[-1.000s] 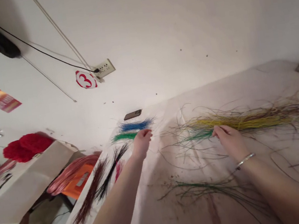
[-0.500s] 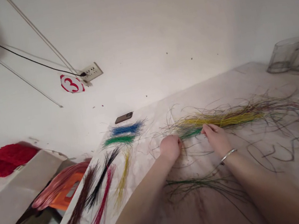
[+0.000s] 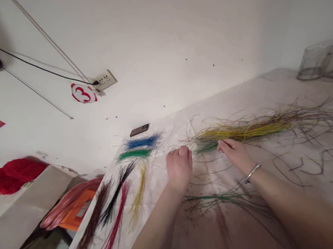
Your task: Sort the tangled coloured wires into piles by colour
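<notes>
The yellow bundle (image 3: 252, 129) lay on the pale surface (image 3: 262, 88), green strands (image 3: 206, 147) along its near side. The right hand's (image 3: 234, 152) fingertips nearly met at these; the left hand (image 3: 179, 166) was curled nearby (whether either grip held a strand, I could not tell). A phone (image 3: 139, 130) and glass mug (image 3: 317, 60) sat near the white wall (image 3: 201, 22).

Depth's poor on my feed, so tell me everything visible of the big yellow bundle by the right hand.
The big yellow bundle is a loose sheaf of thin, wire-like strands, mostly yellow, with darker ones straying out. It lies sideways across the pale table cover, just beyond the right hand. Green strands lie along its near left edge; hand contact is unclear.
</notes>
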`<state>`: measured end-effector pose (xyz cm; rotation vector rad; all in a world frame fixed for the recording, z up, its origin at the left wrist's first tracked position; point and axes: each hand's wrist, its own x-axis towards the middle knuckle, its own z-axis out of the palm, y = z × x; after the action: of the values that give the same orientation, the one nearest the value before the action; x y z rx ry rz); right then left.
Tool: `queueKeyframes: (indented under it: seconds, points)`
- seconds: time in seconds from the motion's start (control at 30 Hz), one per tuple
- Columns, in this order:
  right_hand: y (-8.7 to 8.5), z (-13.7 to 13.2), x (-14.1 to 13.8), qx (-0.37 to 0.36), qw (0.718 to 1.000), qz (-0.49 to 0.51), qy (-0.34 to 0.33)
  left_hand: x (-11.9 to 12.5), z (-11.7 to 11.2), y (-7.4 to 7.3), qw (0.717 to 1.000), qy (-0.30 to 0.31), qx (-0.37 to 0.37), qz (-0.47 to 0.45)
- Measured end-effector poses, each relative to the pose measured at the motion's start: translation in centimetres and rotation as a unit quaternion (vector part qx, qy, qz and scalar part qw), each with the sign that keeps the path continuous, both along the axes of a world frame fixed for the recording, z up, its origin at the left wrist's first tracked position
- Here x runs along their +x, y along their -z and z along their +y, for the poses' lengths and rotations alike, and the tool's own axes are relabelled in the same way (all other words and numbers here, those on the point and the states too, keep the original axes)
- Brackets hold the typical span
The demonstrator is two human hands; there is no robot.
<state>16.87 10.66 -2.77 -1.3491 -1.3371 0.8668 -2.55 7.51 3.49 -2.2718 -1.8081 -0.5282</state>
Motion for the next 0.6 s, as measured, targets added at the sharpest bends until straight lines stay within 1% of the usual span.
queueKeyframes:
  seconds: [0.07, 0.13, 0.2, 0.27, 0.33, 0.43, 0.53, 0.6]
  points:
    - [-0.5, -0.6, -0.4, 0.004, 0.999, 0.007, -0.052, 0.4, -0.4, 0.1, 0.998, 0.036, 0.047, 0.020]
    - [-1.1, -1.2, -0.9, 0.008, 0.993, 0.047, -0.109, 0.9, -0.7, 0.6, 0.994, 0.079, 0.052, 0.049]
    - [-1.4, -1.6, -1.2, 0.000, 0.983, 0.092, -0.157, 1.4, -0.9, 1.1, 0.992, 0.104, 0.003, 0.070]
    - [-1.6, -1.9, -1.4, -0.021, 0.975, 0.126, -0.184, 1.8, -1.0, 1.5, 0.991, 0.099, -0.053, 0.072]
    - [-1.6, -2.0, -1.4, -0.040, 0.970, 0.161, -0.178, 2.0, -1.0, 1.5, 0.992, 0.078, -0.080, 0.060]
    - [-1.7, -1.9, -1.0, -0.047, 0.966, 0.216, -0.136, 1.5, -1.2, 0.8, 0.994, 0.052, -0.092, 0.025]
    - [-1.9, -1.5, -0.3, -0.034, 0.959, 0.269, -0.076, 0.1, -2.0, -0.2, 0.993, 0.035, -0.107, -0.043]
    - [-1.9, -0.9, 0.4, -0.029, 0.951, 0.306, -0.012, -1.3, -3.1, -0.8, 0.991, 0.035, -0.104, -0.070]
